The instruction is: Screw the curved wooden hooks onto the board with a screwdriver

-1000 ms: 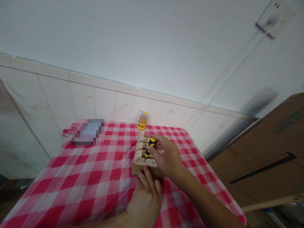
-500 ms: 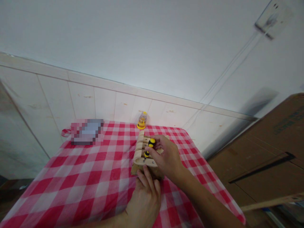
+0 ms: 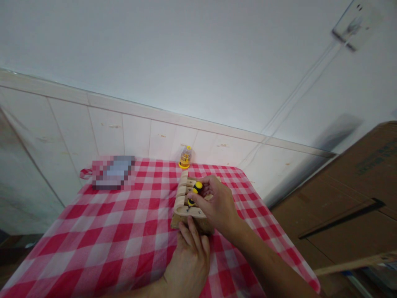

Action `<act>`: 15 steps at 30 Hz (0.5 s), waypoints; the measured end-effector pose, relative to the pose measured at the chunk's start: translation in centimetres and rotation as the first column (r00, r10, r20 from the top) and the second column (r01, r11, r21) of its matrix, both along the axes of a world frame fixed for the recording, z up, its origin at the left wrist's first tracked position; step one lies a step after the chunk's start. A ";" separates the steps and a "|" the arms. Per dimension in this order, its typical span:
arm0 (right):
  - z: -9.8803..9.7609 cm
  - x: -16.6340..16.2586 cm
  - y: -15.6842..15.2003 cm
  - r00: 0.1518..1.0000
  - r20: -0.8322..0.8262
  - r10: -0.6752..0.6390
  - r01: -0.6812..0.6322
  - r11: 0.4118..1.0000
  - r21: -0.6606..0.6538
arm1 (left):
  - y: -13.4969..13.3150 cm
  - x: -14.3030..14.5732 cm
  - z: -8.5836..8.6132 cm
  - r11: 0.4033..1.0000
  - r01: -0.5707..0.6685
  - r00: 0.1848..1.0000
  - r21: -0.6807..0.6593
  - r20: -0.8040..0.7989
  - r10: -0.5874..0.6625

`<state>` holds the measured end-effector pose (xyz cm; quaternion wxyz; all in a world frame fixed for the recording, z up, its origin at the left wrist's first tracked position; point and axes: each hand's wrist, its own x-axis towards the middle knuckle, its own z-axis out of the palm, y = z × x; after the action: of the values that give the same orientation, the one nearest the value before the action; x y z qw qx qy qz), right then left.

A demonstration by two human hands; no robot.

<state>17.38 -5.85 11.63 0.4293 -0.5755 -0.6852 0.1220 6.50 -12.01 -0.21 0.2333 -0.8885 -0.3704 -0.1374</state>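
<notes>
A wooden piece with several curved pale slats point(image 3: 180, 201) on a darker board point(image 3: 176, 222) lies on the checked cloth. My right hand point(image 3: 218, 203) is closed around a small yellow-and-black screwdriver point(image 3: 197, 187), its tip down at a screw in the nearest slat. Another screw point(image 3: 199, 212) shows to the right on that slat. My left hand point(image 3: 190, 252) rests with its fingers stretched out against the near edge of the board. The right side of the wooden piece is partly hidden behind my right hand.
A clear-topped yellow screwdriver-bit holder point(image 3: 185, 158) stands at the back of the table by the panelled wall. A blurred-out flat object point(image 3: 114, 171) lies at the back left. On the right, cardboard point(image 3: 341, 207) leans beside the red-and-white cloth point(image 3: 130, 231).
The screwdriver handle has tilted and turned slightly in my right fingers, its tip staying at the same screw. My left hand and the wooden piece have hardly moved.
</notes>
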 end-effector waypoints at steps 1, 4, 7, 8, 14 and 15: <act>0.0 0.0 0.0 1.000 -0.011 -0.003 0.003 1.000 -0.002 | 0.0 0.0 0.0 1.000 0.008 1.000 0.000 0.000 -0.008; 0.0 -0.1 0.0 1.000 -0.020 -0.022 0.022 1.000 -0.002 | 0.0 0.0 -0.1 1.000 0.009 1.000 0.000 0.001 -0.009; -0.1 0.0 0.1 0.998 -0.036 -0.042 0.041 0.999 -0.021 | 0.0 0.1 -0.2 1.000 0.000 1.000 0.004 0.028 0.000; -0.2 0.1 0.0 0.998 -0.056 -0.038 0.036 0.999 -0.031 | 0.1 0.0 -0.3 1.000 0.002 0.999 0.002 0.036 -0.002; -0.5 1.8 -0.7 0.981 -0.179 -0.070 0.075 0.997 0.020 | 0.1 -0.2 0.1 1.000 0.030 0.999 0.004 0.032 -0.030; -0.5 2.3 -0.8 0.978 -0.192 -0.079 0.087 0.996 0.032 | 0.1 -0.3 0.4 1.000 0.025 0.999 0.010 0.026 -0.025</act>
<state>19.63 -6.67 11.11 0.5091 -0.5805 -0.6188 0.1449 6.22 -11.95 0.19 0.2311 -0.8901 -0.3616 -0.1536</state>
